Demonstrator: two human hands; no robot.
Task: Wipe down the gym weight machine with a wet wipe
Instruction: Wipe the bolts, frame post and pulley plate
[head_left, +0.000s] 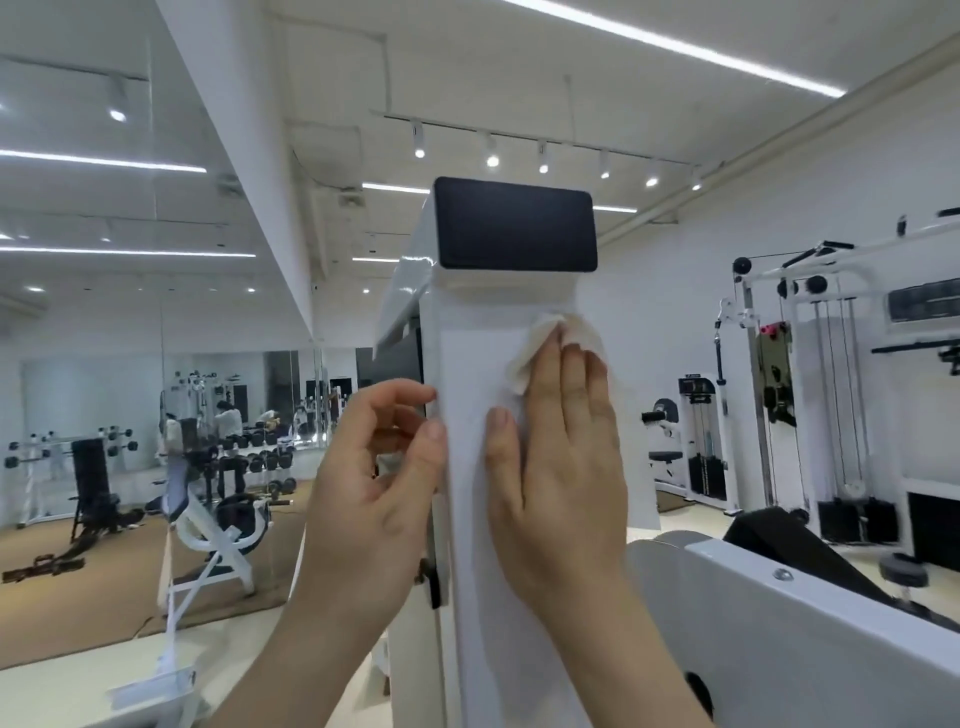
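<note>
Weight machine (467, 353): the tall white upright fills the centre of the view, with its flat front face toward us. The black panel (517, 223) caps it at 12 o'clock and looks untouched by the wipe so far.

Right hand (561, 467): flat, fingers straight and together, palm on the front face. It grips nothing and only presses. The wet wipe (535, 353) is bunched under its fingertips at 12 o'clock of the palm, just below the black panel, on the right half of the face.

Left hand (374, 478): at 9 o'clock of the right hand, fingers curled round the left edge of the upright, thumb tip on the front. It steadies the frame.

Our judgement is that the step in hand is wiping the front face, and most of it is not yet done. To do it well:
- We spread the wipe flatter, because bunched like this it covers little.
- We keep it under the whole palm, not just the fingertips.
- We stroke from 12 toward 6 o'clock in overlapping lanes.
- We shift the left hand so the strip under its thumb gets wiped too.
- We go lightly on the black panel, as it may be a screen.
</note>
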